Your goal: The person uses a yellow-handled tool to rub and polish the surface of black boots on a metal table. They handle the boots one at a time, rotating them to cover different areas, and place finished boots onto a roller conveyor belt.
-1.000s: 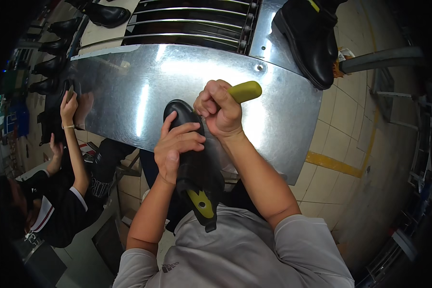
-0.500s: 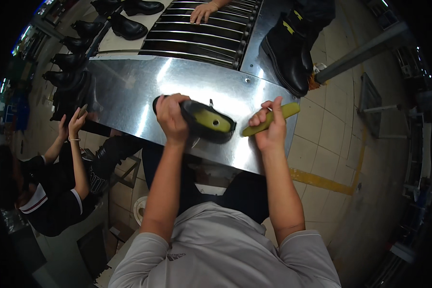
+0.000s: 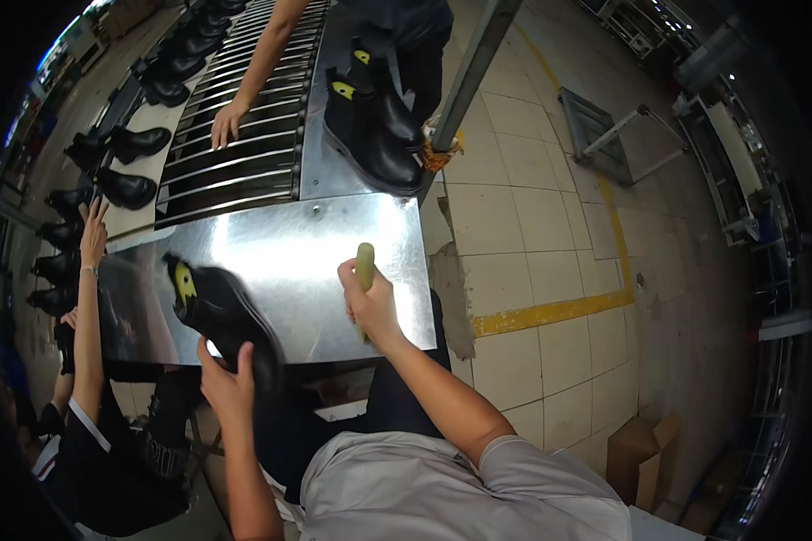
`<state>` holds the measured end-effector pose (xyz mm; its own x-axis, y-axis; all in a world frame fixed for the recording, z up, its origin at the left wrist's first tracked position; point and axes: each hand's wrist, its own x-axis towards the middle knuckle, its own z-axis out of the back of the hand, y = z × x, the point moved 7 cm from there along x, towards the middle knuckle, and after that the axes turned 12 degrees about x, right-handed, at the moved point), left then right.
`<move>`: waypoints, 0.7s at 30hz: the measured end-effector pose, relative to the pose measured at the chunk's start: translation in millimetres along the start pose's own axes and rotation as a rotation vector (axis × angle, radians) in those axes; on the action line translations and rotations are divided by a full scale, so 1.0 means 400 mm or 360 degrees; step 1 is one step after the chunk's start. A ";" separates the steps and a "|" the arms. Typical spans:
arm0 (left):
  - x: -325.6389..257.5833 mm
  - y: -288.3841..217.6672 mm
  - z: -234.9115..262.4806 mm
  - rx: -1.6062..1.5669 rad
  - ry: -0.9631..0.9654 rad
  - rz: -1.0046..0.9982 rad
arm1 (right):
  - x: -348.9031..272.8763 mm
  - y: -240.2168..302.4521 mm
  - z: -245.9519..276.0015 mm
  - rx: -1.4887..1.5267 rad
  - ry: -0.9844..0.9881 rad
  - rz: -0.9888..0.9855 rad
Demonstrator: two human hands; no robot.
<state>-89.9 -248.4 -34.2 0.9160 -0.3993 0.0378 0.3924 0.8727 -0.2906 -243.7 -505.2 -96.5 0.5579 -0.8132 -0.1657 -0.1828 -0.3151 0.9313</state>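
A black ankle boot (image 3: 224,305) is in my left hand (image 3: 230,374), its fingers closed around the lower part. The boot is tilted above the metal table (image 3: 280,234), and its opening at the far left shows a yellow-green lining. My right hand (image 3: 370,302) grips a long olive-green strip (image 3: 364,264) with rounded ends, shaped like an insole. It is seen almost edge-on and stands upright in the fist, over the right part of the table.
Behind the table runs a roller conveyor (image 3: 235,126), with a co-worker's hand (image 3: 230,123) over it. A pair of black boots (image 3: 370,144) stands at the far right. Black boots (image 3: 126,187) line the left side, where another person's arm (image 3: 88,298) reaches in. A metal post (image 3: 469,81) rises beyond.
My view has swung to the right. The boot has come down toward me and turned, so its opening points away. The green strip has turned from lying flat to upright.
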 end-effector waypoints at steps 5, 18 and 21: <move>-0.151 -0.127 -0.139 -0.1548 0.0410 0.0174 | 0.021 -0.047 0.008 -0.0055 -0.0016 -0.0019; -0.004 -0.343 -0.041 0.0596 -0.0101 -0.1554 | 0.000 -0.046 0.010 0.1003 -0.0419 -0.0030; 0.043 -0.365 -0.109 0.0808 0.0003 -0.1459 | 0.035 -0.051 -0.023 0.1084 -0.0478 0.0015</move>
<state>-135.2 -395.0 -33.0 0.2503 -0.9674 0.0391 0.9255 0.2510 0.2838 -224.6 -505.8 -114.9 0.3264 -0.8853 -0.3313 -0.7024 -0.4617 0.5417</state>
